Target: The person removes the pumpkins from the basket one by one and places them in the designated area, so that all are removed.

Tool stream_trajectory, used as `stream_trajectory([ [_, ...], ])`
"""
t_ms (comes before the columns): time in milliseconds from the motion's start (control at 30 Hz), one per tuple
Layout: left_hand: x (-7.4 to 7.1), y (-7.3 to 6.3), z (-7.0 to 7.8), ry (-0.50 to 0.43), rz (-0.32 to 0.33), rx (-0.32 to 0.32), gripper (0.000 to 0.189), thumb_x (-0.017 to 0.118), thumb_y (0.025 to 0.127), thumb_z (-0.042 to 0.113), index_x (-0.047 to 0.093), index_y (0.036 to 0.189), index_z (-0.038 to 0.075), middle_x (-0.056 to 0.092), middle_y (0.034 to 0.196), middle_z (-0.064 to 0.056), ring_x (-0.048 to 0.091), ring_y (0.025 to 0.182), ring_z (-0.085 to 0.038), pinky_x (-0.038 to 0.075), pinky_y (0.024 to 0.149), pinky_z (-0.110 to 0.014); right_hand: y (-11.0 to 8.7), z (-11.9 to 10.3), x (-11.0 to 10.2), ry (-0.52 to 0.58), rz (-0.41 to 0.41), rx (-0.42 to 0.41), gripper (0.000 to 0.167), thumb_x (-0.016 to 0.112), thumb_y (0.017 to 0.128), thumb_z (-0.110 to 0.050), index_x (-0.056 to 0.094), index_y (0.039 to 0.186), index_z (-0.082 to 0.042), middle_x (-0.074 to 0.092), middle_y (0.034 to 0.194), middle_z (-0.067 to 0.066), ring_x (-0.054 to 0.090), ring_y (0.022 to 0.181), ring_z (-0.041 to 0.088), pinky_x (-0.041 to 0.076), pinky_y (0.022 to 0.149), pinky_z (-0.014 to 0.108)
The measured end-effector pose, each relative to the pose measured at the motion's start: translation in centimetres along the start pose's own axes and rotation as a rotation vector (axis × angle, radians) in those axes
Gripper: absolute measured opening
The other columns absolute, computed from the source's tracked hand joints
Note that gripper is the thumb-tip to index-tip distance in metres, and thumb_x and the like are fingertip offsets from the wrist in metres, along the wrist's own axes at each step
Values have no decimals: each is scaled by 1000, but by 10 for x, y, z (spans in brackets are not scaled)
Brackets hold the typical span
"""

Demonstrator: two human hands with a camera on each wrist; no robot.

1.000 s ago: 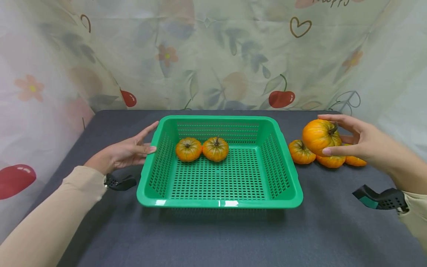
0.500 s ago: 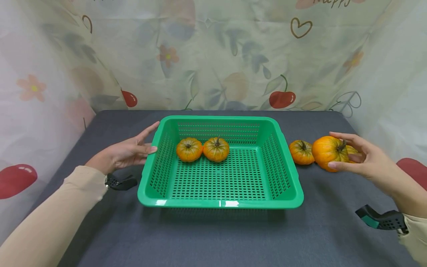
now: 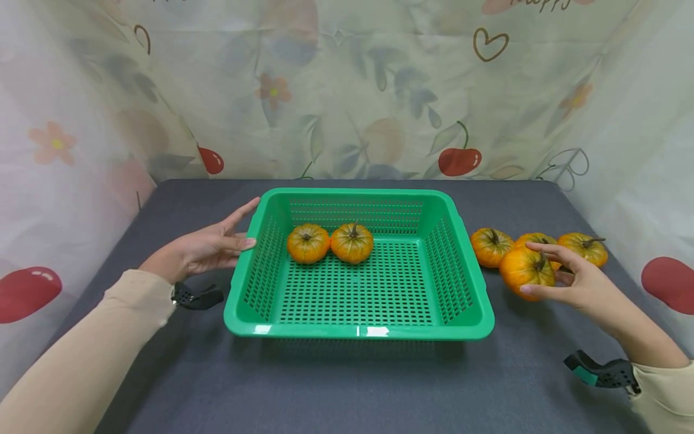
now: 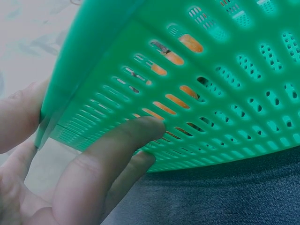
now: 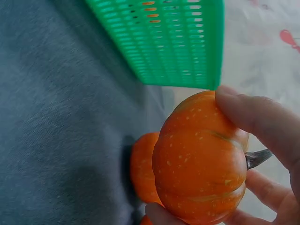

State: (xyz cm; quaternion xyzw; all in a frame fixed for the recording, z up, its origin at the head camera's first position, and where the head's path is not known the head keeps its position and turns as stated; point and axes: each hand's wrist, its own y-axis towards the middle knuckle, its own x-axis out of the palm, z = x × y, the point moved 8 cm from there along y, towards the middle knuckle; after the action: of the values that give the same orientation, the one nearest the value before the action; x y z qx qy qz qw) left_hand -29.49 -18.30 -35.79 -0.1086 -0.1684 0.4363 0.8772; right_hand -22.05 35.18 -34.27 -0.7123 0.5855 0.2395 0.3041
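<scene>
My right hand [image 3: 569, 280] grips a small orange pumpkin [image 3: 523, 274] in front of the green basket's right side, thumb and fingers around its sides. In the right wrist view the pumpkin's [image 5: 201, 164] stem points toward the palm. My left hand [image 3: 203, 248] rests at the left rim of the green plastic basket [image 3: 358, 332], index finger stretched along it. In the left wrist view, fingers [image 4: 101, 161] touch the basket's slotted outer wall below the rim. Two pumpkins, one on the left [image 3: 308, 244] and one beside it [image 3: 352, 243], sit side by side inside the basket.
Right of the basket, three more pumpkins lie in a row on the dark grey table [image 3: 347, 392]: one by the wall of the basket [image 3: 491, 247], a middle one [image 3: 537, 239] partly hidden, and one farthest right [image 3: 585, 248]. A printed curtain [image 3: 347, 90] encloses the table.
My right hand has come down and toward me with the pumpkin, uncovering more of the row behind. Left hand and basket stay put.
</scene>
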Motion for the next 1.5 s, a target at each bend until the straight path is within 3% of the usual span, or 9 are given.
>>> stream_trajectory([
  [133, 0, 0, 0, -4, 0, 0, 94, 53, 98, 1, -5, 150, 54, 11, 159, -24, 67, 107, -24, 56, 89, -43, 1, 2, 5, -44, 10, -18, 81, 73, 88, -31, 28, 152, -10, 19, 156, 24, 28, 130, 48, 35, 97, 64],
  [333, 0, 0, 0, -3, 2, -1, 93, 53, 98, 1, -5, 150, 54, 10, 159, -23, 67, 107, -25, 56, 89, -44, 2, 4, 14, -102, 16, -59, 76, 74, 86, -32, 36, 147, -7, 34, 149, 20, 35, 126, 39, 40, 89, 30],
  [433, 0, 0, 0, 2, 6, -2, 93, 53, 98, 1, -4, 150, 54, 10, 159, -23, 66, 108, -25, 56, 90, -44, 3, 4, 18, -96, 3, -80, 74, 74, 86, -32, 38, 146, -6, 37, 148, 20, 35, 127, 40, 43, 95, 36],
  [567, 0, 0, 0, 2, 6, 0, 94, 53, 98, 1, -6, 150, 52, 12, 159, -24, 67, 107, -25, 56, 89, -44, 5, 4, 24, -75, -27, -90, 73, 74, 87, -30, 38, 145, -4, 35, 148, 23, 33, 129, 44, 37, 97, 63],
  [833, 0, 1, 0, 11, 4, 2, 94, 53, 98, 1, -7, 150, 52, 14, 158, -24, 67, 108, -24, 56, 90, -45, 8, 7, 31, -75, -52, -88, 73, 74, 87, -25, 38, 145, 0, 28, 150, 30, 33, 128, 50, 35, 97, 67],
  [1500, -1, 1, 0, 2, 6, -3, 94, 53, 98, 1, -6, 150, 53, 13, 158, -24, 67, 108, -25, 56, 90, -45, 13, 7, 35, -74, -75, -99, 73, 74, 87, -26, 38, 145, 1, 28, 150, 30, 28, 132, 49, 33, 97, 67],
])
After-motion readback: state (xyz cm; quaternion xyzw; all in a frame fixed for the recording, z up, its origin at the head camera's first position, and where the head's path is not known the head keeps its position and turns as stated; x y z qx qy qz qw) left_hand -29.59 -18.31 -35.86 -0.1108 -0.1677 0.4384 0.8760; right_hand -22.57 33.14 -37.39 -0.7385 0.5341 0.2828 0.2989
